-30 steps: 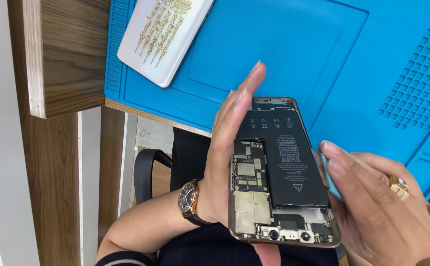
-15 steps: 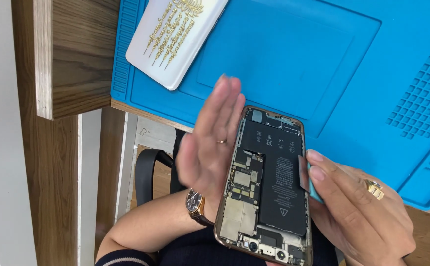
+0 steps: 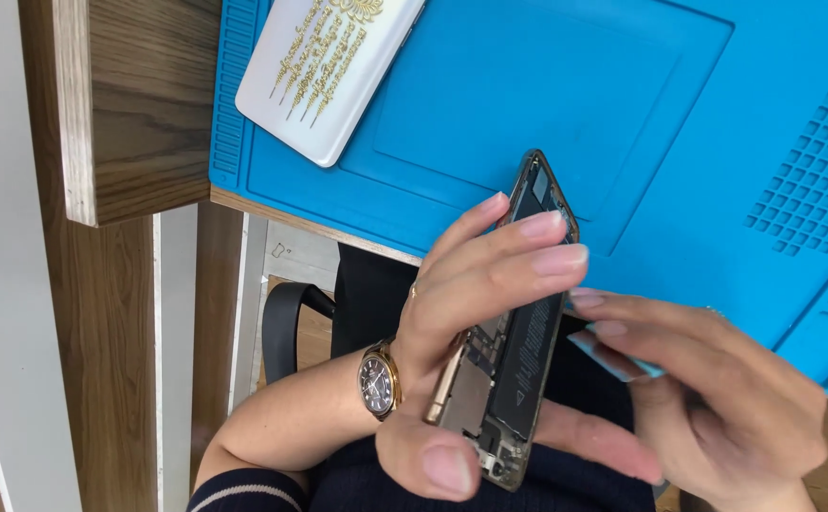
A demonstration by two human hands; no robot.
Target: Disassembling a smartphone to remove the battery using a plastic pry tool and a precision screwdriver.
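Phone (image 3: 514, 360), opened, tilts in my left hand (image 3: 461, 313)'s grasp while my right hand (image 3: 717, 398) pinches a blue pick (image 3: 613, 356) beside it; I judge prying comes next.

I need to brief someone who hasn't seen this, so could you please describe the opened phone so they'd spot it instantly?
Start at the blue mat covering the desk, then drop to its near edge, where two hands meet. The left hand grips the phone, tilted on edge. Unlike the closed white case on the mat, it shows a black battery and circuit boards.
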